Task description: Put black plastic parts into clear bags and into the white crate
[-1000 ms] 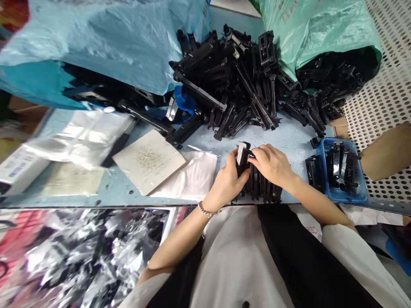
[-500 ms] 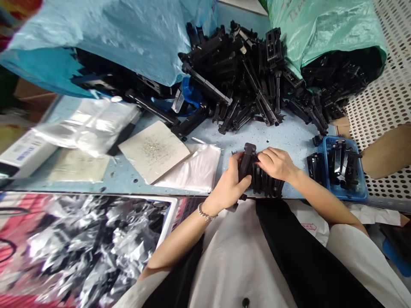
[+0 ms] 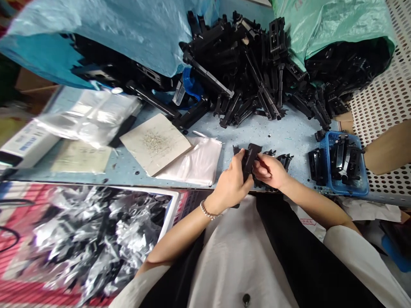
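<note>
My left hand (image 3: 233, 182) is wrapped round a long black plastic part (image 3: 251, 159), held tilted above the front edge of the bench. My right hand (image 3: 271, 171) is closed at the part's right side, its fingers curled against it; whether a small piece sits between those fingers is hidden. Under and beside my right hand lies a row of similar black parts (image 3: 285, 160), partly covered by the hand. Behind my hands rises a large heap of black plastic parts (image 3: 221, 64).
A blue bag (image 3: 112, 34) and a green bag (image 3: 337, 25) spill black parts. A blue basket (image 3: 348, 190) with parts stands right. A square board (image 3: 156, 143) lies on clear plastic bags (image 3: 199, 164). Below left, a crate (image 3: 173, 209) holds bagged items.
The black part has turned in my left hand, its upper end tilting to the right. My right hand has shifted slightly down and left, its fingers now curled more beneath the part.
</note>
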{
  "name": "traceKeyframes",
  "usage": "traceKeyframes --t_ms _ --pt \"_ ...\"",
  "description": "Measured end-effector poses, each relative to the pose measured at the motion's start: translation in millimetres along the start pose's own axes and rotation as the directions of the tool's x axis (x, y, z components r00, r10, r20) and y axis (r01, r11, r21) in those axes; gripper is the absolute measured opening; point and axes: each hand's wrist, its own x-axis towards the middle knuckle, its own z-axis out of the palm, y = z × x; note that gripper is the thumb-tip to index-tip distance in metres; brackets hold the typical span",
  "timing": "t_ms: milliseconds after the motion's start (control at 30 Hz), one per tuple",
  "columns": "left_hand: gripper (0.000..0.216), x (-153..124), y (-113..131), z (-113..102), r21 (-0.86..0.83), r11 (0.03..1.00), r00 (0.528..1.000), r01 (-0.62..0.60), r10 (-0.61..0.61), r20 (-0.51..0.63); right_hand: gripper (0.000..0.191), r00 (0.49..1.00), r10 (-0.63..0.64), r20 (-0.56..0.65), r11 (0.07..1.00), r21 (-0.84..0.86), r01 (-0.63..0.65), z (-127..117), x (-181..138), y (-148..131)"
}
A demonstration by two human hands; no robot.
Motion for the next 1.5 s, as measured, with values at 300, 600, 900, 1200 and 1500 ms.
traceKeyframes --t_ms 300,600,900,1200,1500 --pt "0.062 4 8 -8 -0.163 0.986 0.996 0.043 -0.029 0.085 0.047 0.968 -0.252 -0.016 0.796 -0.573 0.198 -36 4 -22" --pt "0.064 6 2 -8 -0.178 0.983 0.998 0.054 -0.049 0.028 0.055 0.995 -0.103 -0.013 0.971 -0.219 0.098 -10 3 -10" --pt "0.062 14 -1 -3 -0.296 0.955 0.999 0.039 -0.034 0.021 0.055 0.961 -0.240 -0.138 0.949 -0.242 0.202 -18 16 -7" --pt "0.052 34 -18 -6 -0.622 0.771 0.963 0.141 -0.253 -0.096 0.036 0.903 -0.378 0.204 0.593 -0.695 0.406 24 -8 -6" --pt "0.052 18 -57 0 -0.665 0.696 0.894 0.270 -0.438 -0.095 0.033 0.940 -0.289 -0.180 0.554 -0.833 0.011 13 -42 29"
